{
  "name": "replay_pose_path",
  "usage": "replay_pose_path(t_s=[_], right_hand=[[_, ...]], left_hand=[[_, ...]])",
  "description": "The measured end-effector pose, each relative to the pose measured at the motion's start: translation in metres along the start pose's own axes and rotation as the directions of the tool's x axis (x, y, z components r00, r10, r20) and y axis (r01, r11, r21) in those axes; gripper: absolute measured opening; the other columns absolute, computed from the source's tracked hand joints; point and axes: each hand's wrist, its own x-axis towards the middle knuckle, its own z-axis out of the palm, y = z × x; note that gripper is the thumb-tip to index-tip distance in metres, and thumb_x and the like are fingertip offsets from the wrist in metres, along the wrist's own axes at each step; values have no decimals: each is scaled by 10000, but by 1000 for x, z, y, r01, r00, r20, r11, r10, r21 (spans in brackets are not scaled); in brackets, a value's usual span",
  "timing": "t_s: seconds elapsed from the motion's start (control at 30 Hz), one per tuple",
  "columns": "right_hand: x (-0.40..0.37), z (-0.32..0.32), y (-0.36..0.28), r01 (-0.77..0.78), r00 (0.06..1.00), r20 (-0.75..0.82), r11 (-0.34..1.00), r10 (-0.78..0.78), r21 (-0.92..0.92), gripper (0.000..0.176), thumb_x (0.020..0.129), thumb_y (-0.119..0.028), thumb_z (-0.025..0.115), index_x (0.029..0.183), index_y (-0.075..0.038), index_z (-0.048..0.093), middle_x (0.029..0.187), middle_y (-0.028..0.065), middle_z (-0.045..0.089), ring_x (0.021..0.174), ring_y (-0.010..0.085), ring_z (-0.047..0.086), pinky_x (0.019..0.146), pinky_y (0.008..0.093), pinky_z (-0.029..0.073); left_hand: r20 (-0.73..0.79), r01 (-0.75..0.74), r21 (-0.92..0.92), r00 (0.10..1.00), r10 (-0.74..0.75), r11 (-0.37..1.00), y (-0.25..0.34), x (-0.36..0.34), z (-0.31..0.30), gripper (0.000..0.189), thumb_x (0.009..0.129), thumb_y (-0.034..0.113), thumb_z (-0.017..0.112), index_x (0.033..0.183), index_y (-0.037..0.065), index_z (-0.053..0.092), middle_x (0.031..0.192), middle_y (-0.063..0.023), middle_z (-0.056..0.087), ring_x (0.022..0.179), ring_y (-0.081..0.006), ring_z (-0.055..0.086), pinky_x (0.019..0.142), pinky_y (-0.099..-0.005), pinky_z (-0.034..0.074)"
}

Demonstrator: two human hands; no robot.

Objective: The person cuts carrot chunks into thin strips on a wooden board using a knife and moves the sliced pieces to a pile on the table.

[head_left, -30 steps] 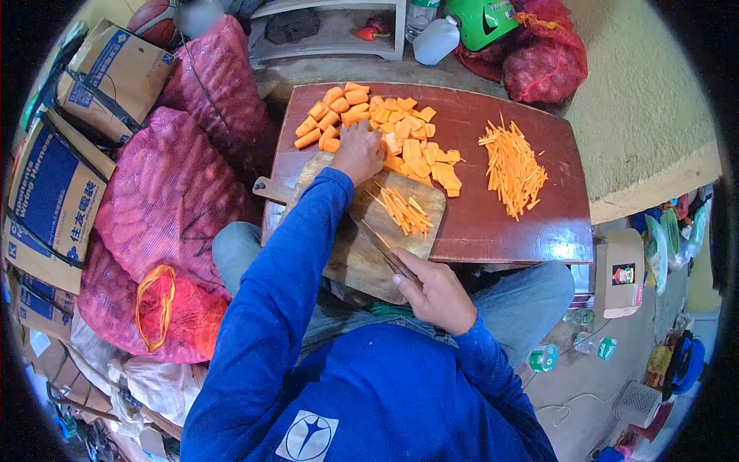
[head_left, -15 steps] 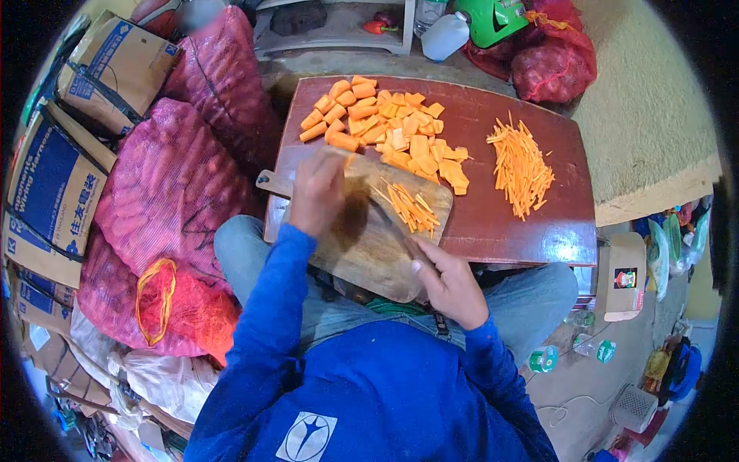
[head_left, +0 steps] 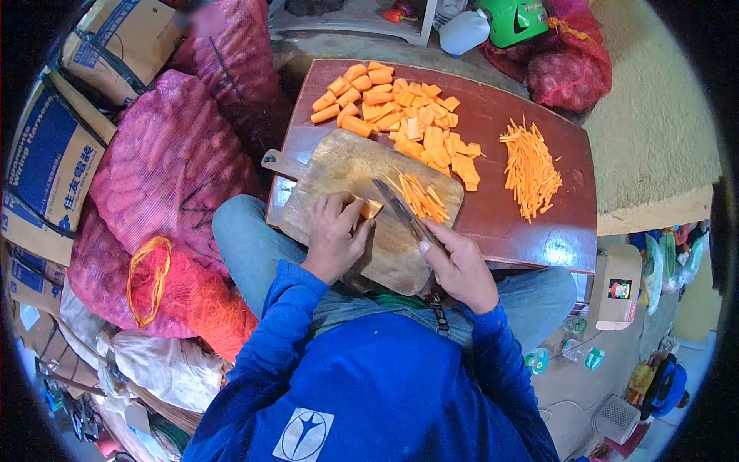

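My left hand (head_left: 337, 235) is over the wooden cutting board (head_left: 339, 173), its fingers closed on a carrot piece (head_left: 371, 209). In my right hand (head_left: 460, 266) is a knife (head_left: 404, 209), its dark blade pointing up and left across the board. Just right of the blade lies a small heap of carrot strips (head_left: 419, 196). Beyond the board, peeled carrot chunks (head_left: 350, 92) and flat carrot slices (head_left: 431, 127) are piled on the red-brown table (head_left: 493, 204). A larger pile of thin carrot strips (head_left: 531, 171) sits toward the table's right side.
Mesh sacks of carrots (head_left: 165, 158) and cardboard boxes (head_left: 54, 169) crowd the left. At the back stand a white jug (head_left: 464, 32), a green container (head_left: 517, 21) and a red mesh sack (head_left: 570, 73). An open carton (head_left: 618, 289) is right of the table.
My left hand has come down from the board's upper left to its lower middle, now showing a carrot piece. My right hand still holds the knife beside the strips.
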Motion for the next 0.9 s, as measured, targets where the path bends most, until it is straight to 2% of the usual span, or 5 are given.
replay_pose_path(t_s=[0.03,0.1,0.23,0.47,0.9], right_hand=[[0,-1,-2,-3,1000,2,1000,3,-2,437,1069,-174,657,1423,79,627,909,118,711,775,148,658,740,343,555],[0,-3,-8,-35,998,53,999,36,-29,413,1050,-167,632,1421,13,640,1111,312,728,1077,412,769,913,430,572],[-16,-6,-11,-37,994,101,999,36,8,429,1050,-158,631,1442,18,619,1124,312,719,1073,422,763,905,440,573],[-26,12,-20,9,998,70,1000,-9,5,442,1070,-138,607,1472,40,559,1165,326,716,1098,490,728,916,467,579],[14,26,-26,35,993,119,991,-20,-127,443,1054,-98,600,1471,40,538,1052,338,698,962,512,717,845,510,571]], left_hand=[[21,6,-34,1000,-6,999,-1,0,0,340,808,143,875,1117,54,766,1192,-138,698,1119,-352,627,973,-477,461],[22,-34,-75,999,36,997,-4,-1,3,328,806,140,874,1104,54,768,1201,-143,699,1120,-355,629,972,-477,465],[35,-147,-190,987,157,971,-2,-10,6,304,803,120,866,1078,38,765,1229,-165,696,1120,-371,634,969,-473,473],[184,-196,-71,961,206,978,0,-14,6,464,781,83,765,1233,5,694,1194,-174,595,1102,-383,564,937,-490,444],[104,-218,-136,967,233,966,2,-12,4,411,775,72,745,1178,0,700,1110,-148,609,1023,-365,564,901,-472,455]])
